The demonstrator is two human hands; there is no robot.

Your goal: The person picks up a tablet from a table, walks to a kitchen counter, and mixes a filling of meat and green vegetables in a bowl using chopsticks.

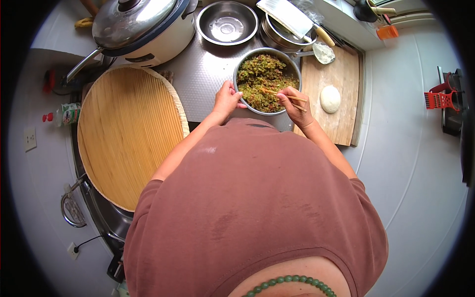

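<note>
A steel bowl (268, 51) holds a chopped green and reddish-brown filling (261, 70). At the bowl's left rim, my left hand (227, 99) grips the edge with the thumb on top. My right hand (295, 107) holds a pair of wooden chopsticks (299, 98) over the bowl's lower right side. Their tips reach into the filling. To the right of that hand, a smooth ball of white dough (330, 99) rests on a floured wooden board (343, 122).
A large round woven tray (130, 137) lies at left, over part of the sink (113, 219). Behind stand a lidded electric pot (156, 48) and a steel basin (227, 26). A cleaver (289, 18) lies across stacked bowls (276, 39), near a scoop of flour (324, 53).
</note>
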